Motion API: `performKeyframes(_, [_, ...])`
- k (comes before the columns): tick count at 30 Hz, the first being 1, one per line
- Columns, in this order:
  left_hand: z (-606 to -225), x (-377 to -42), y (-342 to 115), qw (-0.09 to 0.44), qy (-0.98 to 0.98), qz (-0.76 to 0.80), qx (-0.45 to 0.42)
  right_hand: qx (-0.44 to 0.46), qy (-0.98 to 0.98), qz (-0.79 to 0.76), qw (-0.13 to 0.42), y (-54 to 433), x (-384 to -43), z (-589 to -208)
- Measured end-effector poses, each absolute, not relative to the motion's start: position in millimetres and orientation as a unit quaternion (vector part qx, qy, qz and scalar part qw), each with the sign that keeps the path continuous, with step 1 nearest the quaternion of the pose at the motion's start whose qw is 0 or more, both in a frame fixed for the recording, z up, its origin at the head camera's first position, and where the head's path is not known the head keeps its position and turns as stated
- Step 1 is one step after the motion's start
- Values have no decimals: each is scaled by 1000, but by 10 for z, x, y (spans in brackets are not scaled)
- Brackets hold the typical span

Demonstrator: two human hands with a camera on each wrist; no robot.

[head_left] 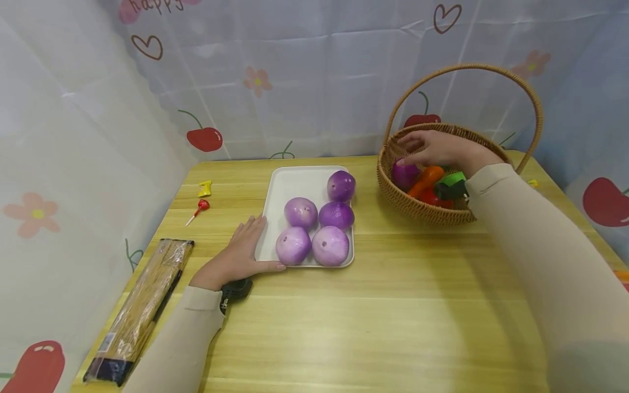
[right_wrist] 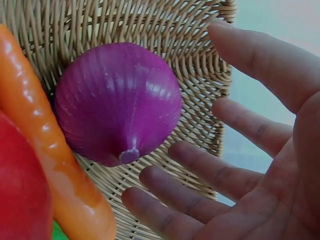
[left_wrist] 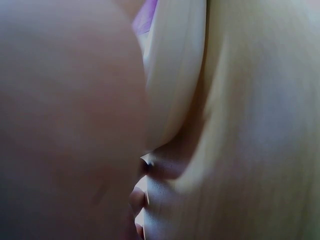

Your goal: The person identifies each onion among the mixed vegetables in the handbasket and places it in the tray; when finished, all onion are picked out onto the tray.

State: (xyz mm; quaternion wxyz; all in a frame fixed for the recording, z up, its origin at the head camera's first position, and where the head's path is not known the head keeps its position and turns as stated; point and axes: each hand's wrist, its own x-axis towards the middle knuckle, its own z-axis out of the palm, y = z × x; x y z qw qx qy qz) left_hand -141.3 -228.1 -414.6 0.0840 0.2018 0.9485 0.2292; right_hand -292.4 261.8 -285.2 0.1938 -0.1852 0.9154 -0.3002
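My left hand [head_left: 242,252] rests at the near left corner of a white tray [head_left: 302,181], fingers along its left side and thumb at its front edge. On the tray sit several purple onions [head_left: 302,213], some paler than others. My right hand [head_left: 437,147] is over a wicker basket [head_left: 417,206], fingers spread and slightly bent. In the right wrist view those fingers are beside a deep purple onion [right_wrist: 120,100] in the basket, with nothing held. An orange carrot-like vegetable [right_wrist: 60,170] and a red rounded item [right_wrist: 20,185] lie next to that onion.
A green and dark item [head_left: 452,185] is also in the basket, whose tall handle [head_left: 535,103] arches above. At left lie a yellow-wrapped candy [head_left: 205,189], a red lollipop [head_left: 203,205] and a bag of thin wooden sticks [head_left: 142,305]. A printed curtain [head_left: 304,82] hangs behind the table.
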Motion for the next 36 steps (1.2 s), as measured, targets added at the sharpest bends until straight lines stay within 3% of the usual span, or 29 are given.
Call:
performKeyframes(21, [-4132, -1407, -2300, 79, 948, 230, 203, -193, 919, -255, 229, 2472, -3001, -2990])
performKeyframes(36, [-4131, -1421, -2256, 74, 947, 228, 214, -213, 930, -228, 193, 2542, -2998, -2922])
